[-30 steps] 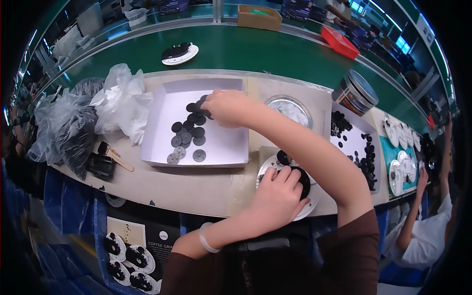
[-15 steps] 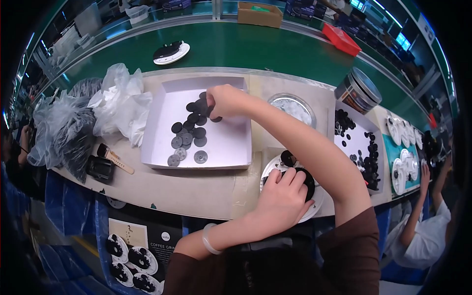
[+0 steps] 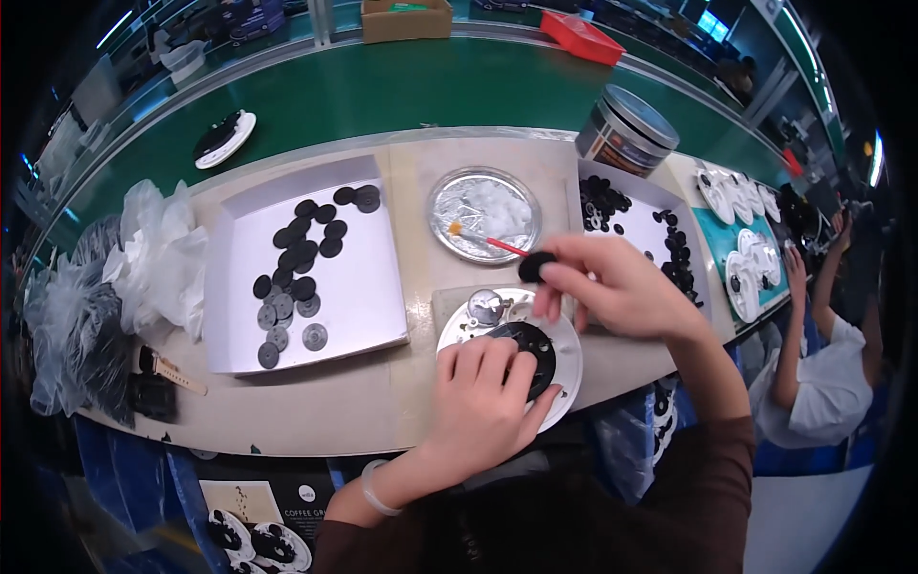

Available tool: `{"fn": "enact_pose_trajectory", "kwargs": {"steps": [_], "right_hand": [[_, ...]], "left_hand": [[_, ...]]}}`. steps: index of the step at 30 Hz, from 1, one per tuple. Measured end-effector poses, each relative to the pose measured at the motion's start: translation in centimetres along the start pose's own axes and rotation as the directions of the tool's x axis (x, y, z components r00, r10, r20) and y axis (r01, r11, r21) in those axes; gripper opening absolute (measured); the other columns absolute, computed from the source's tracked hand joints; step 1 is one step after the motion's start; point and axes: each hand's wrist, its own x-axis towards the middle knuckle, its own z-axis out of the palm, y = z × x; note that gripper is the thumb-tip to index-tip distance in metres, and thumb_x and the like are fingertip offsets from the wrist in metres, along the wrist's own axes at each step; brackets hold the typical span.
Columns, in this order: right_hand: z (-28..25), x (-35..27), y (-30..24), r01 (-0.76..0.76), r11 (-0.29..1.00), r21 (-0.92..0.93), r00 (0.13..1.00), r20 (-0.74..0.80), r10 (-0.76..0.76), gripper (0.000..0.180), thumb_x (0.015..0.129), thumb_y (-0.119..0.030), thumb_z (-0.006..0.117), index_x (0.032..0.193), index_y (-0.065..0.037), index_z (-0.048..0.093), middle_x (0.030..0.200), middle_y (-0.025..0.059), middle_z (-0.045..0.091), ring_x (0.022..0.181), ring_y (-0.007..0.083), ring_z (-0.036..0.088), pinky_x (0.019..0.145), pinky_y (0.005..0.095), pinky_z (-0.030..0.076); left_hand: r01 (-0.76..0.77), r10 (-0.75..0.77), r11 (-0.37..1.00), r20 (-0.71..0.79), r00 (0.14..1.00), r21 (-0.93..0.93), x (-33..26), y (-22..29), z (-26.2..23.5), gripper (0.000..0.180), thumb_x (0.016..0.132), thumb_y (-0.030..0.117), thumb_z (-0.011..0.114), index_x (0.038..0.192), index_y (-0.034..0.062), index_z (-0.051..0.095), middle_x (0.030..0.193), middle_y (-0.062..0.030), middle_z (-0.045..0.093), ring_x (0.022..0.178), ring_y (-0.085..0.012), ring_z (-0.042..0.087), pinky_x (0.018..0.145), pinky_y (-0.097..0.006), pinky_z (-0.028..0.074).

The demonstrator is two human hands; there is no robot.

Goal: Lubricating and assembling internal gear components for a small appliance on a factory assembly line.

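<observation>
My right hand [image 3: 602,285] pinches a small black disc [image 3: 536,267] above the far right side of a white round base [image 3: 566,378]. My left hand [image 3: 486,394] lies with bent fingers over the black round part [image 3: 532,346] mounted on that base, gripping its near left side. A clear round piece [image 3: 486,306] shows at the base's far left. Beyond it is a round metal dish [image 3: 449,247] of whitish paste. A brush with a red handle [image 3: 505,246] reaches from the dish to behind the disc; whether my right hand touches it I cannot tell.
At the left stands a white box [image 3: 359,287] with several black and grey discs, beside plastic bags [image 3: 163,258] and a watch [image 3: 172,373]. To the right are a tin [image 3: 626,129] and a box of small black parts [image 3: 674,253]. A co-worker's hand [image 3: 796,273] is at far right.
My right hand has left the white box and come back over the base with a black disc. My left hand stays on the black part. The whole view has shifted rightward.
</observation>
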Motion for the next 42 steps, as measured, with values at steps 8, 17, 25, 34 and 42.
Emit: {"fn": "enact_pose_trajectory", "kwargs": {"steps": [8, 17, 25, 34, 42], "right_hand": [[0.5, -1.0, 2.9, -0.179, 0.976, 0.124, 0.981, 0.102, 0.167, 0.023, 0.087, -0.016, 0.05, 0.071, 0.0, 0.055, 0.058, 0.0, 0.053, 0.05, 0.0048, 0.049, 0.048, 0.0181, 0.039], [0.7, 0.3, 3.6, -0.224, 0.973, 0.056, 0.972, 0.088, 0.219, 0.021, 0.085, -0.011, 0.05, 0.068, 0.0, 0.054, 0.059, -0.0001, 0.052, 0.049, 0.005, 0.045, 0.047, 0.0201, 0.036], [1.1, -0.1, 4.0, -0.183, 0.982, 0.044, 0.982, 0.057, 0.181, 0.021, 0.086, -0.014, 0.049, 0.071, 0.0, 0.053, 0.06, 0.001, 0.053, 0.05, 0.0059, 0.045, 0.048, 0.0215, 0.037], [1.6, -0.6, 3.6, 0.018, 0.956, -0.294, 0.997, -0.061, -0.038, 0.02, 0.083, -0.017, 0.049, 0.073, -0.001, 0.055, 0.06, 0.0103, 0.056, 0.054, 0.0237, 0.054, 0.053, 0.0307, 0.042], [1.3, -0.5, 3.4, -0.053, 0.958, -0.282, 0.999, -0.019, 0.05, 0.023, 0.082, -0.018, 0.049, 0.07, 0.0, 0.057, 0.06, 0.0105, 0.057, 0.054, 0.0228, 0.055, 0.052, 0.0309, 0.041]], "left_hand": [[0.133, -0.129, 0.991, -0.141, 0.982, 0.016, -0.7, 0.6, 0.2, 0.049, 0.055, 0.024, 0.077, 0.092, 0.0038, 0.053, 0.101, -0.01, 0.048, 0.093, -0.0278, 0.04, 0.079, -0.035, 0.034], [0.067, -0.094, 0.98, 0.138, 0.986, 0.189, 0.4, 0.7, -0.6, 0.057, 0.064, 0.035, 0.069, 0.111, 0.0058, 0.055, 0.117, -0.0072, 0.05, 0.098, -0.0265, 0.042, 0.084, -0.038, 0.028], [0.019, -0.072, 0.967, 0.198, 0.978, 0.256, 0.7, 0.9, -1.1, 0.055, 0.065, 0.036, 0.068, 0.11, 0.0069, 0.056, 0.119, -0.0082, 0.05, 0.098, -0.0268, 0.042, 0.084, -0.039, 0.027], [0.02, -0.064, 0.968, 0.169, 0.983, 0.249, 0.5, 0.8, -0.8, 0.049, 0.066, 0.034, 0.067, 0.105, 0.0046, 0.057, 0.118, -0.0098, 0.051, 0.096, -0.0255, 0.043, 0.081, -0.038, 0.029], [-0.012, -0.04, 0.967, 0.196, 0.98, 0.253, 1.2, 0.7, -1.2, 0.045, 0.068, 0.033, 0.063, 0.102, 0.004, 0.058, 0.117, -0.0101, 0.051, 0.096, -0.0253, 0.045, 0.079, -0.039, 0.031]]}}
